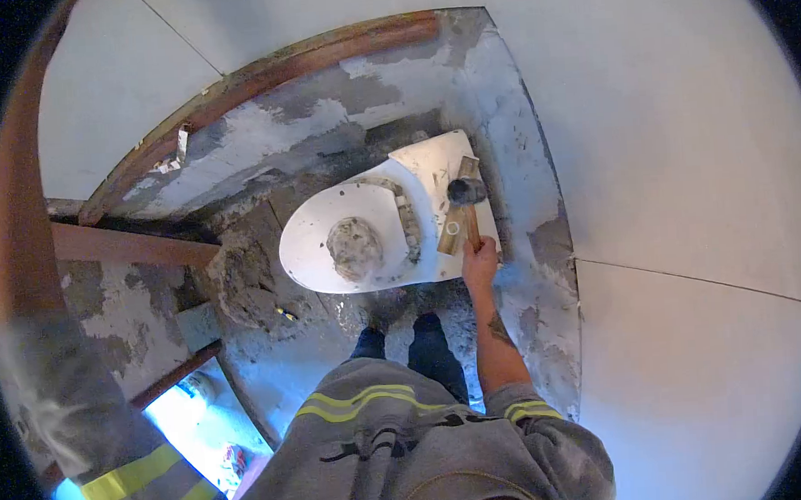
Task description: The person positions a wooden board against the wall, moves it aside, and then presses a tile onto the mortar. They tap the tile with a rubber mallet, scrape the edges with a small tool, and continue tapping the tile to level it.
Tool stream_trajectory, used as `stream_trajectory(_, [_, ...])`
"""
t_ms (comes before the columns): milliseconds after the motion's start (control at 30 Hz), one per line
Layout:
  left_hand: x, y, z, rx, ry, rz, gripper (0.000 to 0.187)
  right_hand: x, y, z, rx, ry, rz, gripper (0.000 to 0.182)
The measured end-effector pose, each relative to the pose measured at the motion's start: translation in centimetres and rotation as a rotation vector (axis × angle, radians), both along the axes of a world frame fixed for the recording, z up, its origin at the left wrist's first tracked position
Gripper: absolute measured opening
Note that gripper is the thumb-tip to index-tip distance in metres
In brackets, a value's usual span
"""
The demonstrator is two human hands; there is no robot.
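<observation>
R hand (479,262) clamped on hammer (467,201) over toilet (327,240) rear edge (wall close) — L hand unseen

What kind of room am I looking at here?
Likely a bathroom under renovation: a white toilet bowl lies on bare, patchy concrete floor, the right hand holds a hammer over it, and white walls surround.

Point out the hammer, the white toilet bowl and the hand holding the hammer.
Dark-headed hammer with wooden handle (466,191): head view, on the dark metal head.
White ceramic toilet bowl (314,241): head view, on the bare left rim.
Right hand (480,262): head view, on the back of the hand, closed round the handle.
</observation>
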State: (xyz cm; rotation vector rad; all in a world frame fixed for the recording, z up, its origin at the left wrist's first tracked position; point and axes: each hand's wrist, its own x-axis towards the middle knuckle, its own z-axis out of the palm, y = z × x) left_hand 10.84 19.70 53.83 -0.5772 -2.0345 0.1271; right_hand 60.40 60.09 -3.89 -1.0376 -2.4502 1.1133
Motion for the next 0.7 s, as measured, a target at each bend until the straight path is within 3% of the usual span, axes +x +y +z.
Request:
stream_trajectory(100, [8.5,-8.5,-10.7,-0.159,-0.172,-0.078,0.058,5.2,1.8,-6.4,0.106,-0.028,-0.055,0.032])
stream_trajectory(133, [15.3,-7.3,-15.6,-0.053,-0.402,-0.132,0.064,7.0,2.3,-8.8,0.092,-0.037,-0.032,0.032])
stream_trajectory(167, [22.2,-6.7,-19.5,0.125,-0.733,0.005,0.067,8.3,2.9,-11.1,0.035,-0.092,-0.102,0.034])
stream_trajectory(200, [26.8,-9.6,-24.7,-0.033,-0.848,0.083,0.069,9.0,3.6,-12.2,-0.021,-0.144,-0.167,0.038])
stream_trajectory(233, [32.3,-14.4,-32.5,0.024,-0.965,0.047,0.070,9.6,4.2,-12.3,0.053,-0.177,-0.083,0.036])
stream_trajectory(267, [38.8,-15.8,-38.4,0.173,-1.226,0.239,0.071,9.3,4.6,-12.6,0.121,-0.195,0.020,0.035])
stream_trajectory(300, [47.3,-18.0,-45.0,0.105,-1.468,0.532,0.075,9.9,5.3,-16.0,0.026,-0.033,-0.048,0.037])
stream_trajectory(333, [53.2,-12.7,-41.9,0.274,-1.758,0.885,0.079,10.5,5.5,-19.7,-0.091,0.111,-0.106,0.040])
stream_trajectory(367, [60.5,-12.6,-44.2,0.339,-1.856,0.835,0.085,9.3,4.9,-18.5,-0.125,0.070,-0.120,0.044])
stream_trajectory(400, [69.1,-13.5,-47.5,0.594,-1.863,0.958,0.091,8.6,5.0,-17.0,-0.143,0.017,-0.140,0.048])
stream_trajectory(433, [76.6,-13.1,-49.2,0.670,-1.958,1.134,0.097,8.8,6.0,-19.1,-0.047,-0.026,-0.090,0.051])
stream_trajectory(500, [96.1,-15.8,-56.7,0.656,-2.127,1.242,0.093,8.6,5.5,-20.6,0.042,-0.062,0.009,0.054])
stream_trajectory(533, [94.5,-12.5,-51.2,0.798,-2.303,1.351,0.089,8.7,5.2,-20.4,0.114,-0.076,-0.014,0.054])
stream_trajectory(567, [89.4,-6.9,-42.3,0.907,-2.476,1.476,0.085,8.6,5.1,-19.6,0.196,-0.082,-0.044,0.054])
stream_trajectory(600, [95.0,-7.6,-44.2,1.019,-2.510,1.459,0.084,7.8,5.5,-18.4,0.121,-0.295,-0.052,0.058])
stream_trajectory(700, [102.2,-10.5,-49.1,1.269,-2.363,1.154,0.082,7.2,6.9,-18.2,0.018,-0.359,0.109,0.059])
